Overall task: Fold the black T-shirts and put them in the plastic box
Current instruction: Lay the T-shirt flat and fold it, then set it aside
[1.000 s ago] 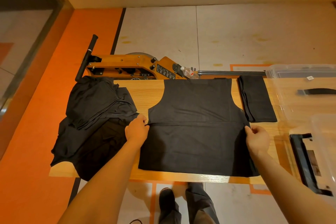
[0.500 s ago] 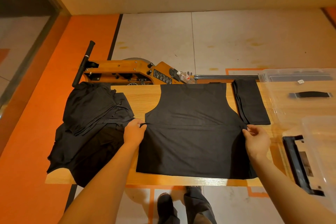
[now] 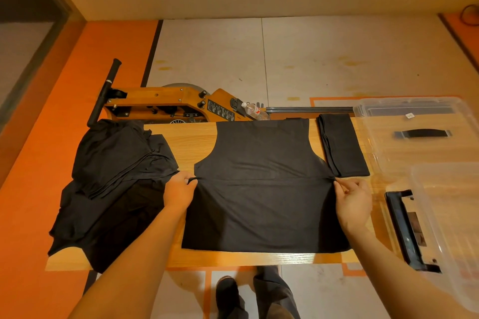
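Head view: flat black T-shirt (image 3: 261, 189) spread mid wooden table (image 3: 186, 137). Left hand (image 3: 178, 190), right hand (image 3: 353, 201) pinch side edges at mid-fold crease. Next likely: fold over evenly, then clear plastic box (image 3: 388, 142).

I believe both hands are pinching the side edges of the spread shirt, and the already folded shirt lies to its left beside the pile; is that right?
Not quite. In the head view the left hand and right hand do pinch the side edges of the spread shirt, but the folded shirt lies to its right, near the plastic box. The unfolded pile is on the left.
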The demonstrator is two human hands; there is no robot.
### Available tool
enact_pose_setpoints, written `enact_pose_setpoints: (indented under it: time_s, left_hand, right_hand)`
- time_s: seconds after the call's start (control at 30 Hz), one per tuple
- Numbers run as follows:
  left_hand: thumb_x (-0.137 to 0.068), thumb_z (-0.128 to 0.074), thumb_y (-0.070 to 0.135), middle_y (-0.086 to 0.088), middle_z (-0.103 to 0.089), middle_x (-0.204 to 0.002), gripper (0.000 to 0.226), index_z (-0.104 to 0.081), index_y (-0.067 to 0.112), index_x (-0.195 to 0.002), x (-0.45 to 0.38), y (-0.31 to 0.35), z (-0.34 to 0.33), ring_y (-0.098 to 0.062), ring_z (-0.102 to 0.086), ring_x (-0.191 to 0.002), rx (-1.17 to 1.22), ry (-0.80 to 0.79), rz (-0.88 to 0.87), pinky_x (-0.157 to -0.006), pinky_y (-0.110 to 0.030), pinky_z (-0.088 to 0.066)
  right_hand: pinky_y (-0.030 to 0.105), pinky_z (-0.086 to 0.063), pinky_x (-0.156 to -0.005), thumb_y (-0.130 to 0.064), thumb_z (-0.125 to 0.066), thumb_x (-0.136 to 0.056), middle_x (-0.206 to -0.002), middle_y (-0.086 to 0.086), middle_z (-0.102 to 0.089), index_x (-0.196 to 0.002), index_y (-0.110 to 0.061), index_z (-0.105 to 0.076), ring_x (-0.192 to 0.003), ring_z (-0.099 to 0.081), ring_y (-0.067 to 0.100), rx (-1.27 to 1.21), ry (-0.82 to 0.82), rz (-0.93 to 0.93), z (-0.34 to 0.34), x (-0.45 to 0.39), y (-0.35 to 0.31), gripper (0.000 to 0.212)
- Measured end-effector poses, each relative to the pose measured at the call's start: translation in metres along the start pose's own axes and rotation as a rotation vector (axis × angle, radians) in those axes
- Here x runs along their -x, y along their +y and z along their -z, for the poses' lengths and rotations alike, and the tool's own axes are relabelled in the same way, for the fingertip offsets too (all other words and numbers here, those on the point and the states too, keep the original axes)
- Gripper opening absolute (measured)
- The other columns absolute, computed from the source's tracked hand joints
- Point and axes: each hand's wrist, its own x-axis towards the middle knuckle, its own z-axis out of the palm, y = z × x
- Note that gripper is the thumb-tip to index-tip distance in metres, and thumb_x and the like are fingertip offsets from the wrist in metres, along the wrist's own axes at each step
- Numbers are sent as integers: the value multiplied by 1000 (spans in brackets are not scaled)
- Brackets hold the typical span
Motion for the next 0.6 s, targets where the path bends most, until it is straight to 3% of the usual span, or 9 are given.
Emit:
enact_pose_setpoints:
  time_s: [0.1,0.27,0.43,0.6]
  left_hand:
    - [-92,-60,9,-12,-66,-99,7,-67,8,-92,2,-2,-1,-30,-58,-95,11,9,-12,-74,-31,-41]
    - [-88,-64,7,-13,-68,-104,16,-71,4,-102,0,1,2,-30,-60,-101,187,5,46,-89,-40,-47]
    - [-83,-71,6,-10,-63,-86,5,-67,6,-85,-10,16,10,-24,-58,-86,533,29,166,-78,-37,-47]
    - [-86,-71,15,-16,-67,-108,30,-67,1,-112,-38,48,21,-31,-62,-106,617,109,241,-92,-40,-50]
  right_hand:
    - [33,-44,-82,-13,-63,-94,-97,2,-54,-108,-4,-73,-95,-55,24,-19,20,37,2,3,-1,20]
    - [35,-49,-87,-17,-56,-97,-96,3,-65,-110,-7,-67,-94,-60,19,-180,-7,-87,6,2,-12,20]
    - [28,-46,-88,-16,-58,-97,-100,0,-64,-113,-7,-67,-97,-59,15,-340,-29,-148,8,-20,-34,21]
    - [32,-49,-95,-17,-67,-92,-106,5,-70,-114,-6,-70,-102,-63,17,-417,-50,-198,2,-65,-52,24]
